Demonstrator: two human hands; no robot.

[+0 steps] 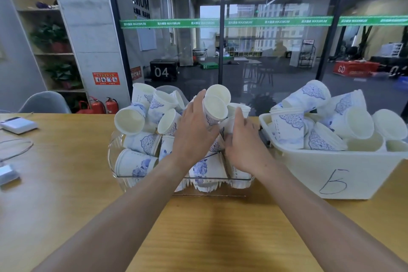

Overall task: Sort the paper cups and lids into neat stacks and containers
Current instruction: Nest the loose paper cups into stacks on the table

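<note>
From the head view, the left hand wraps around a nested pair of cups above the clear bin, while the right hand curls on a cup in the heap. The white bin also brims with jumbled cups; sorting looks barely begun, with no lids visible.

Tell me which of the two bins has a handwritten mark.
The white plastic bin on the right, with a "5"-like mark on its front wall. The clear bin under both hands is unmarked.
</note>
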